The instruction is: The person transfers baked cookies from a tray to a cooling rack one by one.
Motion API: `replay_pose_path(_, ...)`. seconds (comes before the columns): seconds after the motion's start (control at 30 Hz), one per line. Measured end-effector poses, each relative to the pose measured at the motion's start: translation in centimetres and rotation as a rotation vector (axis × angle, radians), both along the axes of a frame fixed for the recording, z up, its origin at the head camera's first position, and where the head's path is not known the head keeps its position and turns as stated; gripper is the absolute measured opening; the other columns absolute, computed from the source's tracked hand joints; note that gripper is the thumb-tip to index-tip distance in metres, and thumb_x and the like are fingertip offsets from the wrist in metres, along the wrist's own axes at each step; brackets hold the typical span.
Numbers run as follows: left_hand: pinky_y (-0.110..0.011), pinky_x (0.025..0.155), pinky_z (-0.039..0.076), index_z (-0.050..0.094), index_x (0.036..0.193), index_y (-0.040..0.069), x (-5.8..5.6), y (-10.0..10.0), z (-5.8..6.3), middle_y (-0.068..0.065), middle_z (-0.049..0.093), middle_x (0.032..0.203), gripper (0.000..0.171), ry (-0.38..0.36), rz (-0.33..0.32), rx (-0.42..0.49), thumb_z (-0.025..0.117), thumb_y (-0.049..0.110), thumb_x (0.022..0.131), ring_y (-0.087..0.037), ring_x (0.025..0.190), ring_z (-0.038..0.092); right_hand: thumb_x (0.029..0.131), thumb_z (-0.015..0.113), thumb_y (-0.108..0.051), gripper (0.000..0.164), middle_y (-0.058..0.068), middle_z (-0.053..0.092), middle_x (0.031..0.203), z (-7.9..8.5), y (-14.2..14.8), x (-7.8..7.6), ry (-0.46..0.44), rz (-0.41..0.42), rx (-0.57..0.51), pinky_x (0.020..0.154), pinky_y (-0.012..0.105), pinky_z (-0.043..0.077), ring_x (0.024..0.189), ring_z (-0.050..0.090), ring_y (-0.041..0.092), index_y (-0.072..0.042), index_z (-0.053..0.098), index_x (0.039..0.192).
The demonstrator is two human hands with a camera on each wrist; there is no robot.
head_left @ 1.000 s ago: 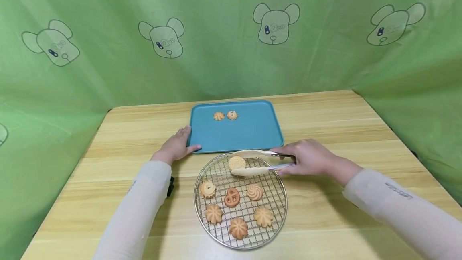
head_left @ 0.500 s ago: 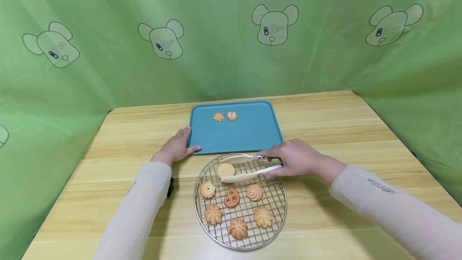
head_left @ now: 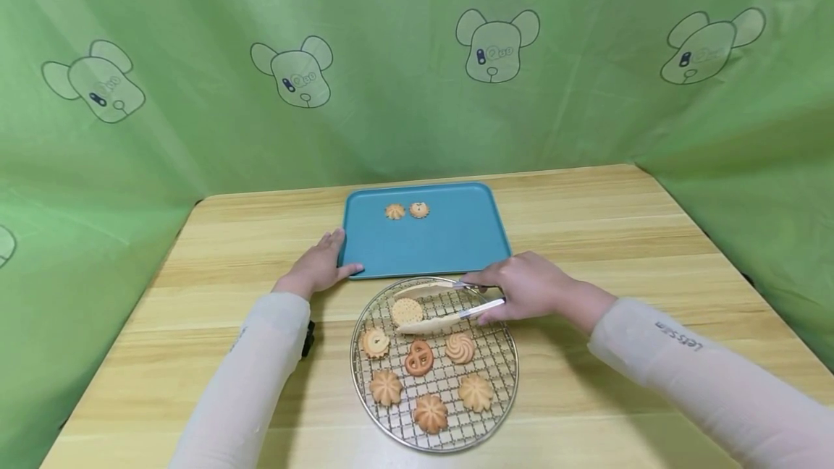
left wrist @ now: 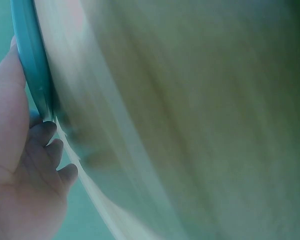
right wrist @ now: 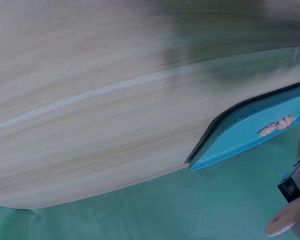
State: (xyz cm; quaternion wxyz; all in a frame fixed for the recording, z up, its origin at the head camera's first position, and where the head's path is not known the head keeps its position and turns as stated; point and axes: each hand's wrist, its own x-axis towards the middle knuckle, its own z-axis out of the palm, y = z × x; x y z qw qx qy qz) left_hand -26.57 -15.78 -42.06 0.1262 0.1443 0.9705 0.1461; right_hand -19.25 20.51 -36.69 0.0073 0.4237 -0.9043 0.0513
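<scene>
The head view shows the right hand (head_left: 517, 284) at the far-right rim of the wire rack (head_left: 435, 450), its fingers curled round the handles of the tongs (head_left: 449, 319). The left hand (head_left: 317, 266) is off the rack's far-left side, fingers mostly straight along the edge of the blue tray (head_left: 449, 244), thumb over its near corner. That tray lies on the worktop (head_left: 619, 237) just beyond the rack (whether their rims touch, I cannot tell).

The round biscuit (head_left: 407, 312) is in the rack's far-left part, between the tongs' parted tips; the nearer tip covers part of its near edge, and contact at the far edge is unclear.

The likeliest trouble, I judge, is an off-centre squeeze: the grip could then pivot the biscuit or let it skid over the mesh. Too hard a pinch might crack it. A tip swung towards the rack's middle could knock the pretzel biscuit (head_left: 419, 358) or the ring biscuit (head_left: 374, 343), and a tip snagging the wire might shift the rack itself.

The tongs' long axis runs across the far part of the rack, tips to the left and slightly towards the person, handles to the right. The biscuit, being round, has no long axis.
</scene>
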Motion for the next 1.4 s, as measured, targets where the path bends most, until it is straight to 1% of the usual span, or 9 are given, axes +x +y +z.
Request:
replay_pose_path(0.33,-0.045,0.115,0.01,0.005,0.151,0.0,0.1,0.1,0.1,-0.014,0.005,0.158,0.091,-0.002,0.002,0.005,0.05,0.054,0.094,-0.033,0.143,0.005,0.077,0.07,-0.059,0.073,0.003,0.071,0.103,0.0,0.0,0.0,-0.028,-0.009,-0.008,0.073,0.04,0.056,0.084,0.068,0.019,-0.011,0.06,0.13)
replay_pose_path(0.47,-0.045,0.115,0.011,0.005,0.151,0.0,0.1,0.1,0.1,-0.014,0.006,0.158,0.091,0.002,0.001,0.006,0.05,0.054,0.094,-0.033,0.143,0.006,0.076,0.071,-0.059,0.073,0.0,0.071,0.099,0.0,0.1,-0.1,-0.026,-0.014,-0.014,0.068,0.036,0.056,0.076,0.065,0.013,-0.011,0.06,0.131)
replay_pose_path(0.57,-0.045,0.115,0.011,0.005,0.151,0.0,0.0,0.0,0.0,-0.014,0.006,0.158,0.091,0.001,0.0,0.002,0.05,0.054,0.093,-0.033,0.143,0.006,0.075,0.071,-0.059,0.075,-0.002,0.07,0.096,0.0,0.1,-0.1,-0.028,-0.027,-0.023,0.06,0.03,0.052,0.061,0.054,0.005,-0.011,0.059,0.131)
replay_pose_path(0.67,-0.044,0.115,0.011,0.005,0.151,0.0,0.0,0.0,0.0,-0.014,0.006,0.157,0.091,0.002,-0.001,0.001,0.05,0.054,0.093,-0.033,0.143,0.006,0.075,0.071,-0.06,0.077,0.0,0.07,0.096,-0.1,0.2,-0.3,-0.022,-0.043,-0.035,0.056,0.027,0.049,0.055,0.045,0.001,-0.009,0.058,0.132)
replay_pose_path(0.77,-0.045,0.115,0.011,0.006,0.151,-0.001,0.1,0.0,0.1,-0.015,0.007,0.157,0.092,0.006,-0.002,0.0,0.05,0.055,0.093,-0.033,0.143,0.006,0.075,0.071,-0.06,0.08,0.004,0.07,0.099,-0.2,0.2,-0.6,-0.013,-0.067,-0.049,0.06,0.031,0.053,0.06,0.054,0.004,-0.007,0.057,0.133)
replay_pose_path(0.87,-0.045,0.115,0.012,0.006,0.151,-0.001,0.1,0.0,0.2,-0.016,0.007,0.157,0.091,0.01,-0.003,0.002,0.05,0.054,0.093,-0.033,0.143,0.007,0.075,0.07,-0.062,0.084,0.01,0.069,0.107,-0.2,0.1,-0.9,-0.007,-0.1,-0.055,0.067,0.038,0.056,0.075,0.065,0.016,-0.006,0.055,0.134)
replay_pose_path(1.07,-0.045,0.115,0.012,0.007,0.151,-0.002,0.1,0.0,0.1,-0.017,0.008,0.157,0.091,0.013,-0.007,0.005,0.05,0.053,0.093,-0.034,0.143,0.007,0.074,0.07,-0.063,0.088,0.013,0.068,0.11,0.1,-0.5,-1.7,-0.021,-0.186,-0.058,0.059,0.034,0.053,0.059,0.056,0.012,-0.007,0.05,0.138)
replay_pose_path(1.27,-0.044,0.115,0.012,0.006,0.151,-0.001,0.1,0.1,0.1,-0.016,0.008,0.157,0.091,0.016,-0.003,0.003,0.05,0.054,0.093,-0.033,0.143,0.007,0.073,0.069,-0.066,0.093,0.013,0.067,0.109,0.2,-1.1,-2.7,-0.025,-0.282,-0.051,0.052,0.03,0.049,0.073,0.062,0.02,-0.007,0.047,0.141)
replay_pose_path(1.4,-0.044,0.115,0.012,0.006,0.151,-0.002,0.1,0.0,-0.1,-0.017,0.008,0.157,0.091,0.021,-0.004,0.003,0.05,0.054,0.093,-0.033,0.143,0.007,0.072,0.067,-0.069,0.097,0.014,0.067,0.108,0.4,-1.6,-3.5,-0.039,-0.341,-0.034,0.049,0.028,0.046,0.068,0.058,0.018,-0.007,0.043,0.143)
